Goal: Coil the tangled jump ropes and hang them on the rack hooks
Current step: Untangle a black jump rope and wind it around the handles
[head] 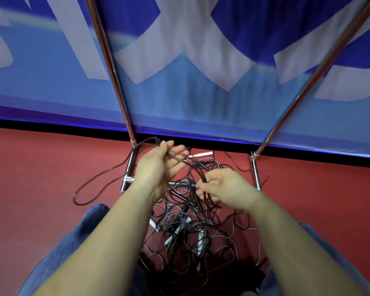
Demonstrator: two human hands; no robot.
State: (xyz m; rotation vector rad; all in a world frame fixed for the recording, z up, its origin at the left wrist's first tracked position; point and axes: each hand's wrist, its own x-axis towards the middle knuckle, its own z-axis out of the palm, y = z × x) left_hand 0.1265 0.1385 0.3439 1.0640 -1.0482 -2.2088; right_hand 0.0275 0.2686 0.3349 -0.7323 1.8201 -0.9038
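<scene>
A tangled pile of jump ropes (184,227), thin dark and grey cords with black and white handles, lies on the red floor between my knees. My left hand (158,165) is raised over the pile and holds a dark rope (192,167) between thumb and fingers near its far end. That rope arcs down to my right hand (220,186), which pinches it lower, just above the heap. A long loop of the same dark cord (98,180) trails out to the left on the floor. The rack's two metal poles (113,71) rise from feet beside the pile; no hooks are in view.
The rack's right pole (303,90) slants up to the right, its foot (255,174) on the floor. A blue and white banner (190,60) hangs right behind the rack. My knees in blue jeans (73,242) flank the pile.
</scene>
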